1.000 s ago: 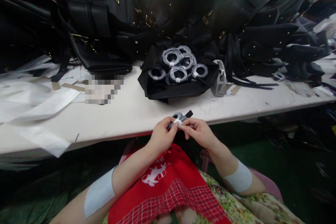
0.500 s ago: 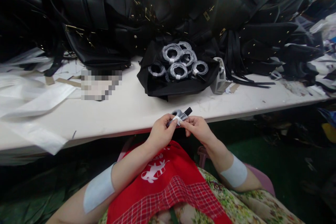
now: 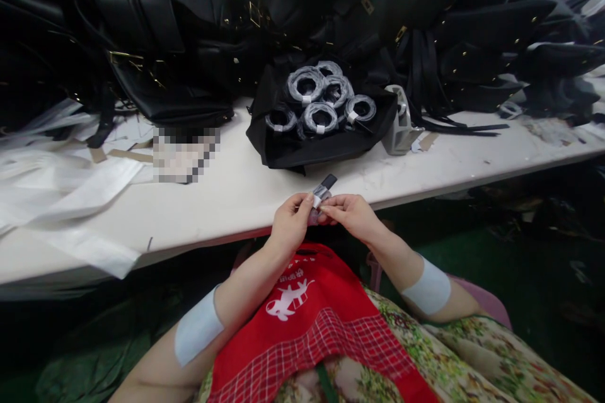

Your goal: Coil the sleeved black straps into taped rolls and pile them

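Note:
Between both hands, over the table's front edge, is a plastic-wrapped strap roll with a black end sticking up and a white label on its near side. My left hand pinches it from the left, thumb at the label. From the right, my right hand has its fingers closed at the roll's lower right side. Beyond them, a black fabric bag holds several wrapped rolls with white labels. A grey tape dispenser stands against the bag's right side.
Black bags with gold buckles are piled along the back of the white table. White sheets lie at the left, near a pixelated patch. Black straps lie right of the dispenser.
The held roll has turned so its ring is seen more edge-on, with the black end steeper. Both hands sit slightly higher in view. The camera view has shifted a little.

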A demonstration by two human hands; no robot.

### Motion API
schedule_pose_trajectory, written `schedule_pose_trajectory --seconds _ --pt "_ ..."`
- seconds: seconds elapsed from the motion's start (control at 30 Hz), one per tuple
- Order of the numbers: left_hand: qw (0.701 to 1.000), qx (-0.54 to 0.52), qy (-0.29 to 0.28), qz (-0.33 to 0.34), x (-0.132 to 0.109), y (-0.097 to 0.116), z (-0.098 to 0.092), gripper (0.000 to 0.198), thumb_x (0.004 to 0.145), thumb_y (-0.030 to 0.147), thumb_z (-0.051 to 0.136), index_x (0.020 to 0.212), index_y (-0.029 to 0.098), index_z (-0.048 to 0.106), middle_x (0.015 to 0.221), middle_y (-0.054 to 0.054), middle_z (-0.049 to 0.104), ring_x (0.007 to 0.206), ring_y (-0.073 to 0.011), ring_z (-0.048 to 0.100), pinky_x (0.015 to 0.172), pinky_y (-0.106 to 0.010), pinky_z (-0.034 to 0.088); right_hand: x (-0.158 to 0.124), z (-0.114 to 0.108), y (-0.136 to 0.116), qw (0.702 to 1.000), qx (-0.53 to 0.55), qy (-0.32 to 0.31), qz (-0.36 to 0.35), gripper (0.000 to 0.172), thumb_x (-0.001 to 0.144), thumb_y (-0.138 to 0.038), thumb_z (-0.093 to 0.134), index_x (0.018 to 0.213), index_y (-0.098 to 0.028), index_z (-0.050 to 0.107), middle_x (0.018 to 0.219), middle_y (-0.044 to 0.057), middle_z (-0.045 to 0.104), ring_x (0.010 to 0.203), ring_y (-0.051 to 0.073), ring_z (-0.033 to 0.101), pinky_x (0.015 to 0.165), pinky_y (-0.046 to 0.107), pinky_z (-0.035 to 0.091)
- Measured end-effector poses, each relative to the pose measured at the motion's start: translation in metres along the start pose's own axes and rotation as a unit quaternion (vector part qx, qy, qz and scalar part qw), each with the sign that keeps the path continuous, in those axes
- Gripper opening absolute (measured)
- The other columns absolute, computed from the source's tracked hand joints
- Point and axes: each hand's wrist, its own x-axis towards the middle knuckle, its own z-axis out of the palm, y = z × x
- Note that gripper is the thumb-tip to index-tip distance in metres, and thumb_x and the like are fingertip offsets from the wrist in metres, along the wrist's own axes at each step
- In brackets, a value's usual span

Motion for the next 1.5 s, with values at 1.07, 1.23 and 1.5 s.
schedule_pose_trajectory --seconds 1.07,1.23,1.5 --pt "0.966 -0.228 -0.014 -0.118 0.005 0.002 -0.019 0.039 0.082 0.049 0.06 0.07 0.012 0.063 0.057 -0.001 0.06 0.051 -0.0117 0.053 0.053 -0.022 0.046 -0.003 0.008 0.007 0.925 -0.32 0.101 -0.179 0.022 0.085 -0.035 0.06 0.072 -0.019 0.066 0.06 0.0 0.066 0.054 0.013 0.06 0.053 0.022 0.041" --pt "0.888 -0.39 -0.086 -0.229 0.001 0.018 -0.032 0.044 0.096 0.032 0.04 0.062 0.011 0.059 0.049 -0.001 0.053 0.043 -0.0089 0.046 0.052 -0.022 0.047 -0.013 0.009 -0.004 0.877 -0.329 0.169 -0.307 0.018 0.079 -0.034 0.068 0.089 -0.019 0.064 0.078 0.003 0.065 0.072 0.017 0.061 0.068 0.028 0.049" --pt "0.874 -0.407 -0.022 -0.265 -0.007 0.024 -0.027 0.036 0.098 0.025 0.039 0.078 0.008 0.063 0.063 -0.007 0.064 0.048 -0.0106 0.056 0.057 -0.024 0.054 -0.027 0.023 -0.014 0.843 -0.375 0.169 -0.346 0.016 0.079 -0.028 0.068 0.091 -0.02 0.06 0.091 0.007 0.063 0.083 0.021 0.06 0.076 0.034 0.051"
